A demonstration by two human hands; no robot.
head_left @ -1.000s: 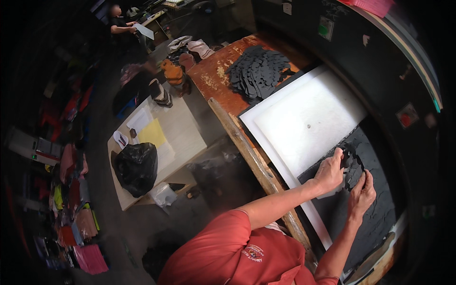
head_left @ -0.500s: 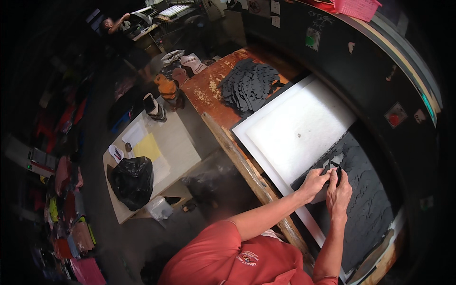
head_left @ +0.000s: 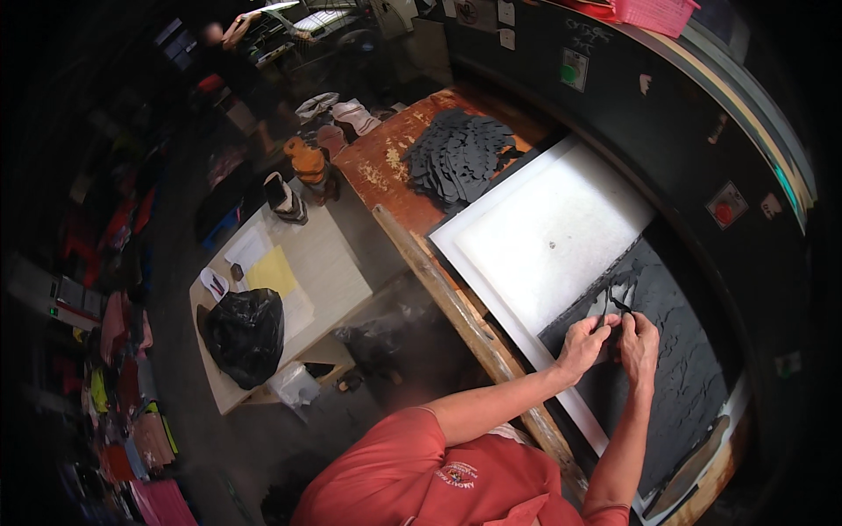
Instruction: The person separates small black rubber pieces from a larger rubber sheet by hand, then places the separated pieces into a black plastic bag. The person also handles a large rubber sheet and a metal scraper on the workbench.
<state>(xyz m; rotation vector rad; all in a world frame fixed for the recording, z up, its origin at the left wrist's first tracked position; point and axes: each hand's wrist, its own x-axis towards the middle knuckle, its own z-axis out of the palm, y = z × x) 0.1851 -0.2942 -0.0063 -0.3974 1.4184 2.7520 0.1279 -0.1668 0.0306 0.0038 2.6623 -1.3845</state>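
A dark grey sheet point(head_left: 680, 351) with wavy cut lines lies over the right part of the white board point(head_left: 553, 237). Pale surface shows through a gap in it, just beyond my fingers. My left hand point(head_left: 579, 352) is closed in a pinch on a thin dark grey strip point(head_left: 619, 303) at that gap. Close beside it, my right hand point(head_left: 641, 347) pinches the strip's other side, its fingertips curled and partly hidden. On the brown tabletop point(head_left: 379, 168), past the board, sits a heap of dark grey cut pieces point(head_left: 460, 158).
A dark machine panel point(head_left: 649, 131) with a green button point(head_left: 571, 74) and a red button point(head_left: 724, 213) runs along the right. To my left stands a pale table point(head_left: 333, 272) bearing a black plastic bag point(head_left: 244, 337) and papers. Another person is at the far left.
My hands have drawn slightly toward me and a little apart. The strip between them now shows more, and so does the gap in the sheet.
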